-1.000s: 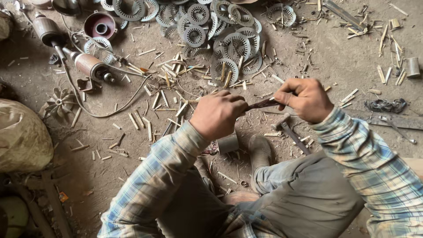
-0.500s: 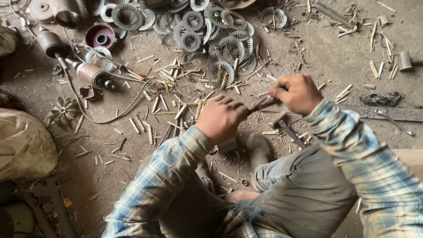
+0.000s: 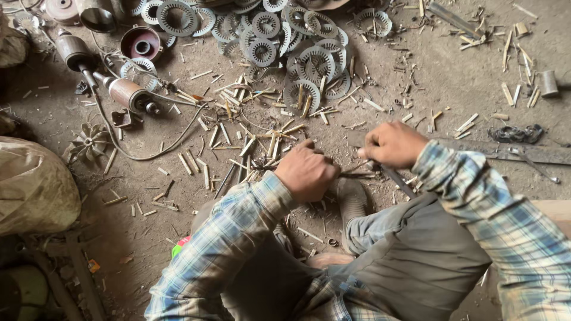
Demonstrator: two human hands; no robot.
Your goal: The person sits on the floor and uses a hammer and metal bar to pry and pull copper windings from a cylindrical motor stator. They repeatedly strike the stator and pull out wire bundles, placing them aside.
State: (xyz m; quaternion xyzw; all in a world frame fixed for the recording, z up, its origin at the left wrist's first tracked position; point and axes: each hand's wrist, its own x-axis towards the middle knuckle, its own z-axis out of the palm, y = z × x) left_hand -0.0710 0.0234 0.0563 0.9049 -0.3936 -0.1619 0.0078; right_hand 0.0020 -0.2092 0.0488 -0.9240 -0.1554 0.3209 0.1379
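the person sits on a dusty grey dirt floor (image 3: 416, 71) strewn with short pale wooden slivers (image 3: 196, 160). at the frame's centre the left hand (image 3: 306, 171) is closed in a fist around one end of a thin dark metal rod (image 3: 355, 173); the right hand (image 3: 389, 144), fingers curled tight, grips its other end. a heap of round slotted steel laminations (image 3: 297, 41) lies at the top centre, brown cylindrical motor rotors (image 3: 125, 92) at the upper left, a crumpled tan sack (image 3: 33, 187) at the left edge.
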